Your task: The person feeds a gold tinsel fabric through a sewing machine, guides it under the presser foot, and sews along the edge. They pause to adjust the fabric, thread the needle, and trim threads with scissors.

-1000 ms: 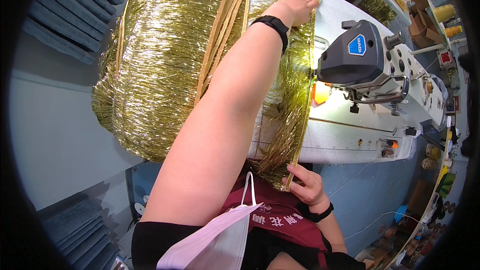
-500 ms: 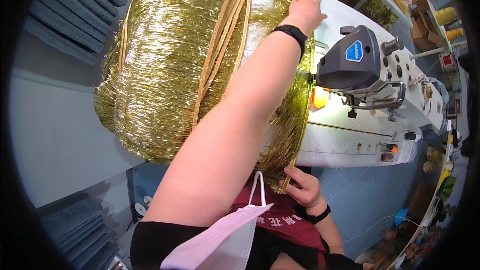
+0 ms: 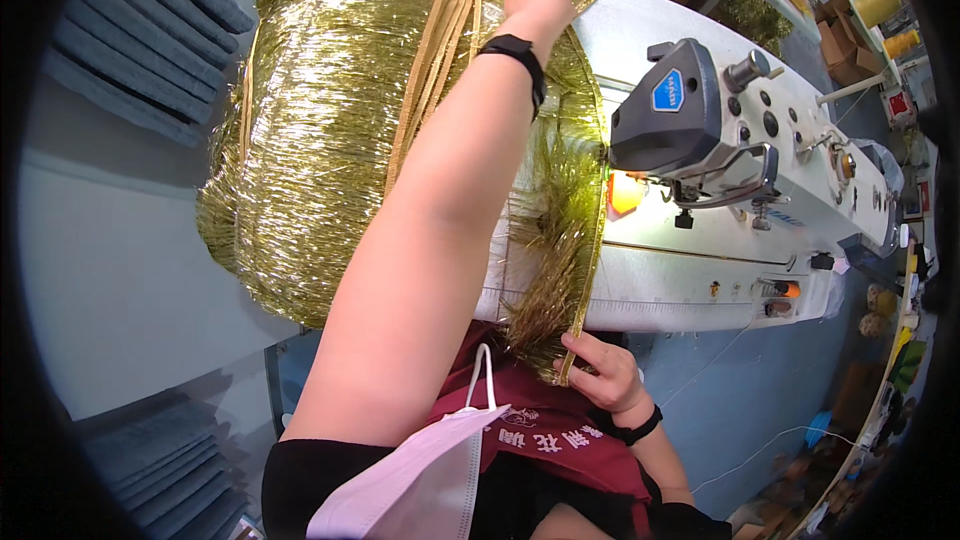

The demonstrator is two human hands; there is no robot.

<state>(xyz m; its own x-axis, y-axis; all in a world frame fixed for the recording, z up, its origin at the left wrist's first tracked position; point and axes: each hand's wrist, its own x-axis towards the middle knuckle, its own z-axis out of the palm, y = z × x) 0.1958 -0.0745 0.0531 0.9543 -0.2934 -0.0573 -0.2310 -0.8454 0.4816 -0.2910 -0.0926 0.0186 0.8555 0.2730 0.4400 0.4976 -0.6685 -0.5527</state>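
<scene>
Left hand [image 3: 540, 2] has crept further up over the gold tinsel pile [image 3: 330, 140] vs 1 s ago, fingers curled on its top edge, grip unclear; pile stays heaped on table, left of sewing machine [image 3: 740, 130]. Right hand [image 3: 598, 372] unchanged, pinching tinsel's gold band edge [image 3: 580, 340] at table front; feed looks stretched taut btwn both hands.

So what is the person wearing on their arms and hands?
Both forearms are bare, with no sleeves and no gloves. The left hand has a black band round its wrist, and the right hand has a thinner black wristband.
</scene>
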